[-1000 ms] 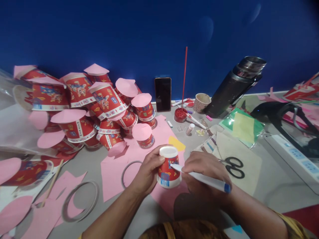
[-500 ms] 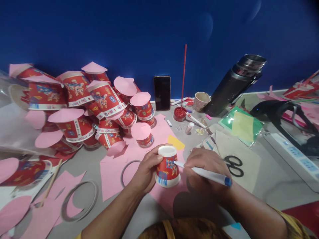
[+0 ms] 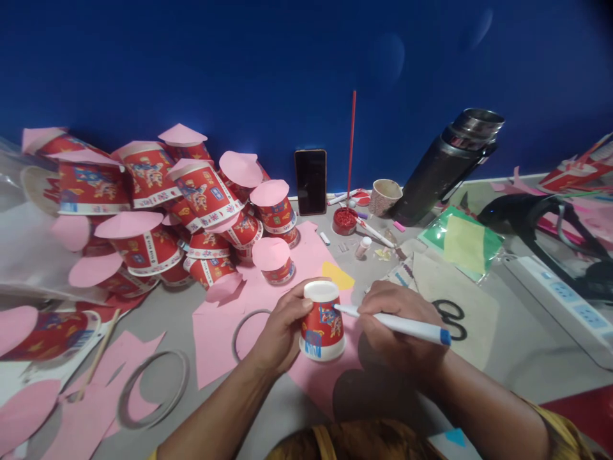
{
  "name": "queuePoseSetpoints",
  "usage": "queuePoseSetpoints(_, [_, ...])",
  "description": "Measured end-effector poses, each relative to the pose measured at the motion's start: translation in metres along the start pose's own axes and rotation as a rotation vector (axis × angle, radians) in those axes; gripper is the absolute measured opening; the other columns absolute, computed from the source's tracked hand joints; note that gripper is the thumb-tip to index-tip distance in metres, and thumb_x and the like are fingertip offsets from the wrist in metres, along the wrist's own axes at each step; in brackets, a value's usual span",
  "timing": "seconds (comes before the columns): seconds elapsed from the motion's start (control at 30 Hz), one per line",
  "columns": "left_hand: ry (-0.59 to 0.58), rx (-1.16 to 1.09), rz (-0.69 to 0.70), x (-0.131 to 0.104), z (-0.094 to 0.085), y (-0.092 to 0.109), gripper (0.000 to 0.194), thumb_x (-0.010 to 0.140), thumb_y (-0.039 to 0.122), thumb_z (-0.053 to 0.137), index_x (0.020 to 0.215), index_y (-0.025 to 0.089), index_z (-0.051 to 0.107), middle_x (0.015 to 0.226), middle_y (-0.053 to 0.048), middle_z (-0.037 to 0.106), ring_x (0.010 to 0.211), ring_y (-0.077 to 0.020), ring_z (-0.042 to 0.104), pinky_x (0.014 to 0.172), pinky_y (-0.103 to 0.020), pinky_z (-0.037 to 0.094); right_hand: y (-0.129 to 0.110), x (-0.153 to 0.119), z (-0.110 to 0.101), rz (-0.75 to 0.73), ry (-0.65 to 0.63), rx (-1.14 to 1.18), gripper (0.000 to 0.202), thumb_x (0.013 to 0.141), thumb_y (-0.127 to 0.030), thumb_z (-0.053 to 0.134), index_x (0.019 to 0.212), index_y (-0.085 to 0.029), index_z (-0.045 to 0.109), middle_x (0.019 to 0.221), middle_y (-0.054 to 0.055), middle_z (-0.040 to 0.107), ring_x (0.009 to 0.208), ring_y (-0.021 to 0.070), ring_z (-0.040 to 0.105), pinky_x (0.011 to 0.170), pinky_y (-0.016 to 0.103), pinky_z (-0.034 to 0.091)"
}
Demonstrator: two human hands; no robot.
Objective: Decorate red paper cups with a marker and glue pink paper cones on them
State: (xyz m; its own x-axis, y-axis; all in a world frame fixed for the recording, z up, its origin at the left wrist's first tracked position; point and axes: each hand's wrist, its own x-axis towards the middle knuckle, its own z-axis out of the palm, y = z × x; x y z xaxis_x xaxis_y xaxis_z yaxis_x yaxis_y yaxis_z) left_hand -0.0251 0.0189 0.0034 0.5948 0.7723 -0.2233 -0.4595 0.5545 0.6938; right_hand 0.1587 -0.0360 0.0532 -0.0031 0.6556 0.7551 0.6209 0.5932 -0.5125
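Near the bench's (image 3: 522, 345) front edge, the left hand (image 3: 287, 322) clasps a cup (image 3: 324, 327); the right hand (image 3: 402, 308) pinches a pen (image 3: 412, 326). Apparently drawing; next stroke needs steadiness.

The right hand (image 3: 402, 301) concealed the blades of the scissors (image 3: 453, 317); the left hand (image 3: 282, 326) and forearm partly hid 1 grey ring (image 3: 235, 337); well leftward, a plastic bag (image 3: 33, 255) was cropped.

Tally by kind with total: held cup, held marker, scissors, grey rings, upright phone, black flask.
Held cup: 1
Held marker: 1
Scissors: 1
Grey rings: 2
Phone: 1
Black flask: 1
Total: 7
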Motion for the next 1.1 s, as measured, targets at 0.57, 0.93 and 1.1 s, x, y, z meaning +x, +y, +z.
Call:
queuePoseSetpoints(0.57, [-0.027, -0.032, -0.001, -0.0001, 0.0033, 0.0017, 0.043, 0.077, 0.033, 0.084, 0.115, 0.013, 0.078, 0.101, -0.013, 0.082, 0.105, -0.0339, 0.075, 0.094, -0.042, 0.056, 0.0007, -0.0013, 0.0009, -0.049, -0.105, 0.030, 0.015, 0.093, -0.013, 0.060, 0.081, -0.021, 0.065, 0.063, -0.001, 0.071, 0.057, 0.0138, 0.069, 0.058, 0.025, 0.054])
queuePoseSetpoints(0.93, [0.008, -0.013, 0.000, -0.0007, -0.0009, -0.0008, 0.039, 0.078, 0.033, 0.083, 0.113, 0.014, 0.080, 0.098, -0.012, 0.082, 0.102, -0.0336, 0.076, 0.093, -0.042, 0.057, 0.0006, -0.0012, -0.0049, 0.104, -0.008, 0.028, 0.016, 0.089, -0.012, 0.061, 0.083, -0.022, 0.071, 0.068, 0.001, 0.075, 0.055, 0.0165, 0.070, 0.054, 0.027, 0.053])
queuePoseSetpoints(1.1, [-0.009, -0.016, -0.001, -0.0011, 0.0014, 0.0004, 0.038, 0.076, 0.035, 0.086, 0.109, 0.016, 0.081, 0.099, -0.011, 0.082, 0.100, -0.0323, 0.076, 0.090, -0.040, 0.057, 0.0010, -0.0004, -0.0047, -0.012, -0.058, 0.059, 0.007, 0.098, -0.021, 0.068, 0.092, -0.020, 0.072, 0.072, 0.003, 0.078, 0.061, 0.0172, 0.074, 0.060, 0.027, 0.058])
